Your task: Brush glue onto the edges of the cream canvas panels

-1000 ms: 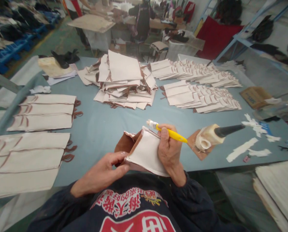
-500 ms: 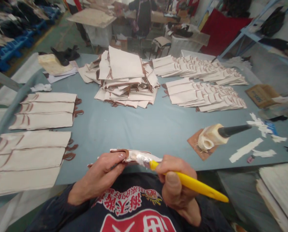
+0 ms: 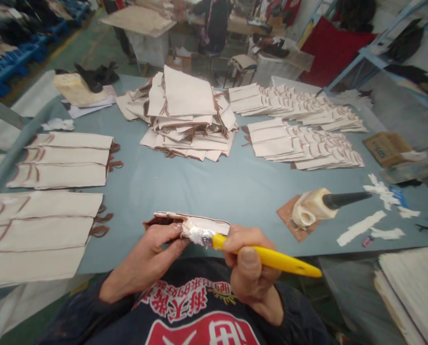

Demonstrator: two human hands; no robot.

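At the near edge of the blue-grey table (image 3: 196, 187), directly in front of the worker, one cream pouch (image 3: 212, 224) with brown trim is held above the surface. The left hand (image 3: 145, 261) grips the pouch at its left end; thumb and index finger are clamped on the material, close to the brush tip. The right hand (image 3: 252, 268) holds one brush (image 3: 282, 260); its fingers are closed around the smooth, tapered yellow plastic handle, with the thumb pressed along it. The bristles (image 3: 197, 235) are coated with a thick white substance and lie at the pouch edge.

Quantities: two sets of flat cream pieces are at the left side of the table. The upper set (image 3: 70, 155) shows three overlapping pieces; the lower set (image 3: 49, 235) also shows three, with brown cord loops at the right ends. One loose stack (image 3: 188, 91) stands at the far centre. Two overlapped rows, a rear row (image 3: 246, 100) and a front row (image 3: 264, 136), lie to its right; their pieces are too closely layered to count.

One off-white container (image 3: 312, 206), with a round opening and a black conical part (image 3: 346, 199), rests tilted on one brown square sheet (image 3: 286, 211).
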